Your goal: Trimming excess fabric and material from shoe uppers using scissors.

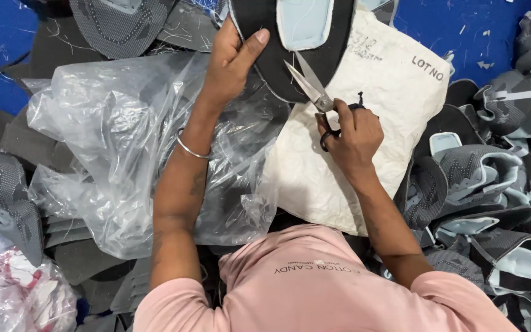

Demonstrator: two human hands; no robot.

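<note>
Currently, the left hand (228, 61) grips the edge of a dark shoe upper (296, 61), while the right hand (351, 138), just beside it, is closed around open scissors (311, 86).

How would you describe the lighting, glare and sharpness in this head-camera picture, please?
In the head view the light is even and soft, with only faint shadows under the left hand and the right hand. The clear plastic bag shows white glare streaks. The scissors and the dark shoe upper are sharp; the edges bow slightly, as with a wide lens.
</note>
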